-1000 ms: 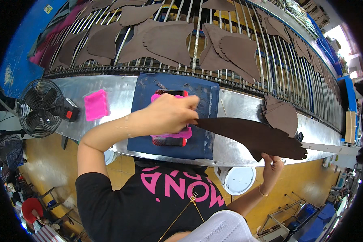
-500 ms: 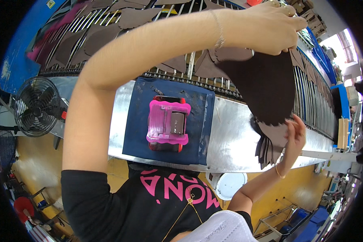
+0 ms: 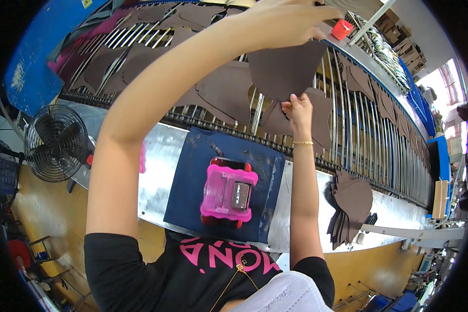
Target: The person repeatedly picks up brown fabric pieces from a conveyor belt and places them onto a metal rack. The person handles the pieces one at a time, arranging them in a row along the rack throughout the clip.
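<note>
My left hand (image 3: 288, 21) is stretched far forward and grips the top edge of a brown leather piece (image 3: 288, 70). It holds the piece over the roller conveyor (image 3: 348, 130). My right hand (image 3: 299, 112), with a thin bracelet on the wrist, pinches the lower edge of the same piece. Other brown leather pieces (image 3: 221, 93) lie spread on the rollers beneath and around it. Below my arms, a pink box-shaped device (image 3: 228, 192) sits on a dark blue mat (image 3: 192, 171) on the metal bench.
A stack of brown leather pieces (image 3: 351, 208) lies on the metal bench (image 3: 156, 156) to the right. At the left stands a black fan (image 3: 54, 143). A red cup (image 3: 342, 28) sits beyond the conveyor. A blue wall panel (image 3: 31, 57) is at far left.
My right hand rose from the stack at the right and took the piece's lower edge. My left hand carried the piece left and forward over the rollers.
</note>
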The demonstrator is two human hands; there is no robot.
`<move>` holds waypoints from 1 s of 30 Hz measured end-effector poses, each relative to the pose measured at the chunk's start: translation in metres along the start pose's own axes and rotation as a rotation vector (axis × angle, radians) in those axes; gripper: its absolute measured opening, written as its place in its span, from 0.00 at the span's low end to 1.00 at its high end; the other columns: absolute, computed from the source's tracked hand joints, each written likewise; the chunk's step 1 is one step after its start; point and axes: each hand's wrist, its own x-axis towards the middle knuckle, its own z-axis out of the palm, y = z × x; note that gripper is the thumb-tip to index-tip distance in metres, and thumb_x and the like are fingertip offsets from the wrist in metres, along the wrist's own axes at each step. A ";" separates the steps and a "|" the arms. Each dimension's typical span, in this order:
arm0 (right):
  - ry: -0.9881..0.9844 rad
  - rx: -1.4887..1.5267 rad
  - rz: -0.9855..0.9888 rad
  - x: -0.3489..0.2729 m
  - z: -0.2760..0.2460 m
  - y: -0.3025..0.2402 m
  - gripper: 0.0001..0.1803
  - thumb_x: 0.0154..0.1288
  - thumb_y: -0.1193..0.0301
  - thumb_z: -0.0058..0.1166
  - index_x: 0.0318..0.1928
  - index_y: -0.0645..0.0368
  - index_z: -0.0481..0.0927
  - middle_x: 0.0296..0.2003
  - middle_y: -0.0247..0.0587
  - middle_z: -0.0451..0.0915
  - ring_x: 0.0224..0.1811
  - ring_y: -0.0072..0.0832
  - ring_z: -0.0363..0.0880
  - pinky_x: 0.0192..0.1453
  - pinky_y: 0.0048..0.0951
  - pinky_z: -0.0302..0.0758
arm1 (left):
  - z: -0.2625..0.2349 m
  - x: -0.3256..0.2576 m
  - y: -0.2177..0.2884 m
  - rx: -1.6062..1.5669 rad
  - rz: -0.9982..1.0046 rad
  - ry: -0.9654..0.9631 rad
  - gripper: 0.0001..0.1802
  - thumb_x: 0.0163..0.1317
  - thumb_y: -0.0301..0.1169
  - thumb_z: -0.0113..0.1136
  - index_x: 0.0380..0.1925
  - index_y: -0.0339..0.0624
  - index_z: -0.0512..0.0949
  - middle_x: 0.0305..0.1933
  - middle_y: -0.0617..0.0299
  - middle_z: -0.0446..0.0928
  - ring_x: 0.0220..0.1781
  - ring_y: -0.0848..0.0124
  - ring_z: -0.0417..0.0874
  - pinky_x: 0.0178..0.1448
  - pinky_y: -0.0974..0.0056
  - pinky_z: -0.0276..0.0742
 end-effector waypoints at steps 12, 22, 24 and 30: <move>0.193 0.273 0.328 0.130 0.048 0.078 0.15 0.68 0.82 0.35 0.55 0.65 0.63 0.43 0.48 0.73 0.33 0.37 0.82 0.30 0.31 0.83 | -0.111 -0.187 0.031 -0.089 -0.738 -0.178 0.26 0.56 0.29 0.65 0.56 0.47 0.71 0.60 0.53 0.60 0.57 0.58 0.69 0.62 0.60 0.65; 0.264 0.305 0.333 0.173 0.037 0.096 0.15 0.66 0.82 0.43 0.53 0.68 0.61 0.41 0.52 0.74 0.30 0.42 0.83 0.25 0.34 0.84 | -0.124 -0.271 0.069 -0.137 -1.143 -0.193 0.29 0.56 0.29 0.64 0.59 0.45 0.68 0.59 0.56 0.61 0.55 0.61 0.71 0.60 0.59 0.67; 0.234 0.212 0.333 0.170 0.038 0.094 0.18 0.64 0.73 0.55 0.49 0.68 0.64 0.30 0.49 0.77 0.23 0.36 0.81 0.20 0.29 0.80 | -0.127 -0.276 0.076 -0.139 -1.181 -0.197 0.30 0.56 0.29 0.64 0.60 0.45 0.68 0.59 0.56 0.62 0.54 0.62 0.71 0.60 0.59 0.67; 0.169 -0.005 0.092 0.115 0.028 0.041 0.19 0.62 0.63 0.62 0.38 0.60 0.66 0.20 0.42 0.76 0.14 0.21 0.71 0.15 0.20 0.68 | -0.126 -0.278 0.087 -0.166 -1.210 -0.184 0.30 0.57 0.30 0.64 0.61 0.45 0.66 0.59 0.57 0.62 0.52 0.65 0.72 0.57 0.60 0.69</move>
